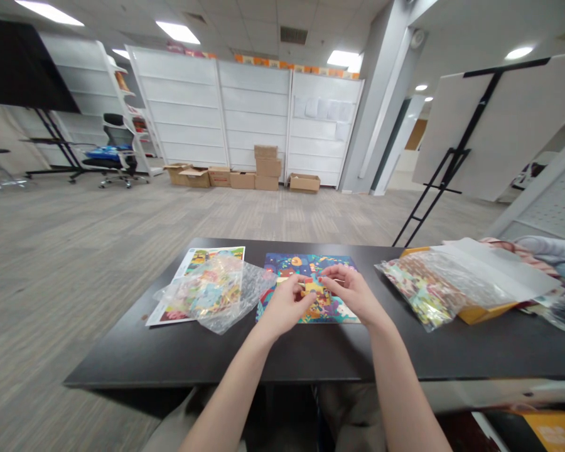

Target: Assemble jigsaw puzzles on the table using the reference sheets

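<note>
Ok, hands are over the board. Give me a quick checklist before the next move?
1. Left hand gripping the yellow puzzle section: ok.
2. Right hand pinching a separate piece: cannot tell; something red shows at its fingertips, too small to make out.
3. Illustrated puzzle board lying flat on the black table: ok.
4. Board's middle unobstructed: not ok; both hands cover part of it.
5. Left clear plastic bag clear of the board: not ok; it overlaps the left edge in this view.
6. Right bag of puzzle pieces clear of the board: ok.
</note>
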Demonstrator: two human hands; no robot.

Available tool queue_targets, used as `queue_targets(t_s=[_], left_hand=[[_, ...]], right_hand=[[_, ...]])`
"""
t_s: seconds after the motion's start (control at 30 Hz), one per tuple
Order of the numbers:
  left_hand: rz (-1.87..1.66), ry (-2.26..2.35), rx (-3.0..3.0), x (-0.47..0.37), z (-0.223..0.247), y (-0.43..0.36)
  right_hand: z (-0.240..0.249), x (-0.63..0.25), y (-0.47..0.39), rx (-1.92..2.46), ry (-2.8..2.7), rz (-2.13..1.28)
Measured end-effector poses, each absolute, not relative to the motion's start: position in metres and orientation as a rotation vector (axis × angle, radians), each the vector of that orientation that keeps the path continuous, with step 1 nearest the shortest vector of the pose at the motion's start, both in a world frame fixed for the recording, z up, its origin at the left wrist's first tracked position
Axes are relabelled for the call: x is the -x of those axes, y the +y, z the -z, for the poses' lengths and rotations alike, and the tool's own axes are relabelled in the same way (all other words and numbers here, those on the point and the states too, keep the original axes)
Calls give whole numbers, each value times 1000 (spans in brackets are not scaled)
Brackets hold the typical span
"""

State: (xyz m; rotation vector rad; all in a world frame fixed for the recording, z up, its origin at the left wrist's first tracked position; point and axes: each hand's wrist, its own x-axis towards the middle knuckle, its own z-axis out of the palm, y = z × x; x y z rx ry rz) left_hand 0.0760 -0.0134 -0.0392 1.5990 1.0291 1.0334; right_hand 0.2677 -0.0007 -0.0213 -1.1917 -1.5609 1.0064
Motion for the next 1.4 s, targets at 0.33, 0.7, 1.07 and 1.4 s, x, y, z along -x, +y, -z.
queue_targets(t_s=[0.33,0.7,1.07,1.4], left_hand=[[-826,1145,-1886,-60,40,-21],[-762,1252,-1933,-62,41,-21],[-737,1273,-1969,-64,49,-19],[-827,1317,-1929,-68,60,-14]], right_hand=[[54,-320,22,1728,-2115,-240],[56,-323,16,1822,-2238,-282],[54,-322,16,1785,-2019,-411],[41,-329,9,1393,-1792,-751]])
